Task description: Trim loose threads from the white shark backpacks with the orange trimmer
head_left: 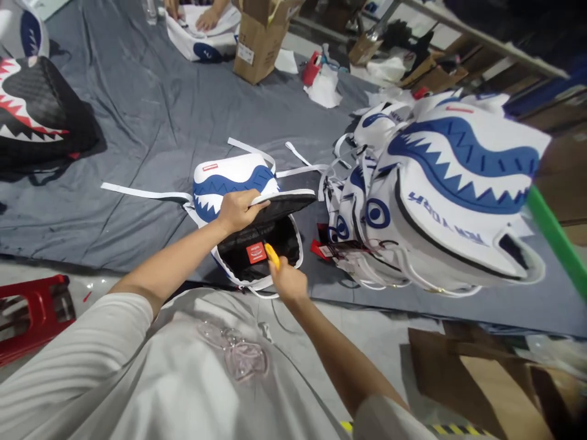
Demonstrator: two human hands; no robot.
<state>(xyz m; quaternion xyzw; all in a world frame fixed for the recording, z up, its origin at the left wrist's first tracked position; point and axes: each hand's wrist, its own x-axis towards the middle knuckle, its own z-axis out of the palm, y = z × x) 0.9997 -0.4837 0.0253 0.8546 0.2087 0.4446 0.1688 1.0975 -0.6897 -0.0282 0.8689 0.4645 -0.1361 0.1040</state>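
Note:
A small white and blue backpack with a shark-teeth print lies in front of me, its straps spread on the cloth. My left hand is closed on the edge of its raised flap, holding the black-lined mouth open. In my right hand is a small yellow-handled tool, pointing into the opening; its tip is too small to make out. Beside the tool, a red label shows on the black lining. The bag's depth is partly in shadow.
On the right stands a pile of similar white backpacks with red tags. A black shark-print bag sits at left. Across the grey-covered table, another person's hands touch a white bag beside a cardboard box. A red stool is lower left.

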